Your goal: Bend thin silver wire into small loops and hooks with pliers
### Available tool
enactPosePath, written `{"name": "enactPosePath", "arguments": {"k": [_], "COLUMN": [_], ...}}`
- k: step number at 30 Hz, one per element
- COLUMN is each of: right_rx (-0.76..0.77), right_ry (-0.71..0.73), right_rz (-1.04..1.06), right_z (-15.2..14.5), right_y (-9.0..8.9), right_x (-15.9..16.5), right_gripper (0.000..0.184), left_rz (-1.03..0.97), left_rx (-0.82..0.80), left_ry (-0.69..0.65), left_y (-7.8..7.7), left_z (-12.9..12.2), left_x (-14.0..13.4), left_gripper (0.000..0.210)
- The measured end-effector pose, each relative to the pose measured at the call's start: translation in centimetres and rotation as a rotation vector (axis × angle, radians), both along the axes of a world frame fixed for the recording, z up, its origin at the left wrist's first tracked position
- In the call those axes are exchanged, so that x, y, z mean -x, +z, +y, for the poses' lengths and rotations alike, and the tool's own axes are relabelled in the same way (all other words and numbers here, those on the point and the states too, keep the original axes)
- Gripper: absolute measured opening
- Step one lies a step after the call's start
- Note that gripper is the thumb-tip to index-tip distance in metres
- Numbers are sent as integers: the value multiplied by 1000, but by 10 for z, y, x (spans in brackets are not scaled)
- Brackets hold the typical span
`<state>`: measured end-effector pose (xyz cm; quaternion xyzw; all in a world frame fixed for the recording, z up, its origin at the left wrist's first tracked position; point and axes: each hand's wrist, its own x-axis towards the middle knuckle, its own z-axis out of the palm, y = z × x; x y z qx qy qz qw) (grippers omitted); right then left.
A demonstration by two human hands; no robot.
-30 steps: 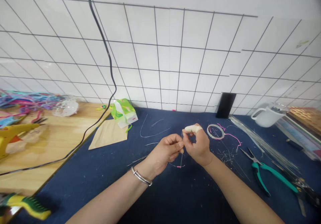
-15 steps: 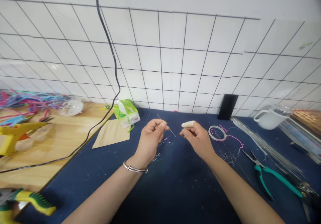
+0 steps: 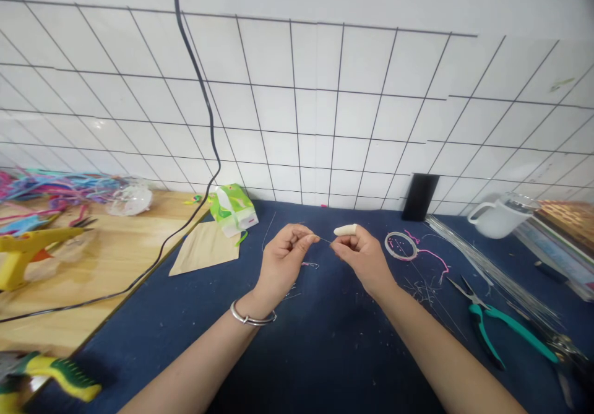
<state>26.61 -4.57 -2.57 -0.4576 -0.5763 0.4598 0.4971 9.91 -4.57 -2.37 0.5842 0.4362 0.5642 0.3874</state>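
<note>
A short thin wire (image 3: 326, 239) spans the small gap between my two hands. My left hand (image 3: 288, 256), with a silver bangle at its wrist, pinches one end between thumb and forefinger. The other end sits in the pinch of my right hand (image 3: 362, 256), whose index finger wears a pale finger cot (image 3: 345, 230). On the blue mat (image 3: 325, 340) beneath lie cut wire bits, including a pink-tipped one (image 3: 310, 265). Right of my right hand is a round clear dish (image 3: 401, 245) with small pink pieces, a pink strand trailing from it.
Teal-handled pliers (image 3: 510, 327) and a bundle of long wires (image 3: 492, 271) lie right, near a white mug (image 3: 499, 216) and a black upright block (image 3: 420, 197). Left are a green packet (image 3: 232, 207), brown paper (image 3: 204, 250), a yellow glue gun (image 3: 28, 250), a black cable (image 3: 162, 253) and yellow-green pliers (image 3: 60, 370).
My right hand's fingers have closed on the free end of the wire, which only my left hand held before. The wire has turned closer to level between the hands.
</note>
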Motion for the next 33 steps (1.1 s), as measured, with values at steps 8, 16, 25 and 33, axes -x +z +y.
{"name": "enactPosePath", "arguments": {"k": [8, 16, 25, 33], "right_rx": [-4, -51, -64, -117], "right_ry": [12, -30, -90, -213], "right_rz": [107, 39, 25, 15], "right_z": [2, 2, 1, -3], "right_y": [-2, -3, -4, -8], "right_x": [0, 1, 2, 6], "right_gripper": [24, 27, 29, 30], "left_rz": [43, 236, 549, 931], "left_rx": [-6, -195, -585, -1039], "left_ry": [-30, 51, 41, 58], "left_y": [-2, -3, -16, -16], "left_z": [1, -2, -4, -13], "left_x": [1, 0, 3, 2], "left_gripper": [12, 11, 19, 21]}}
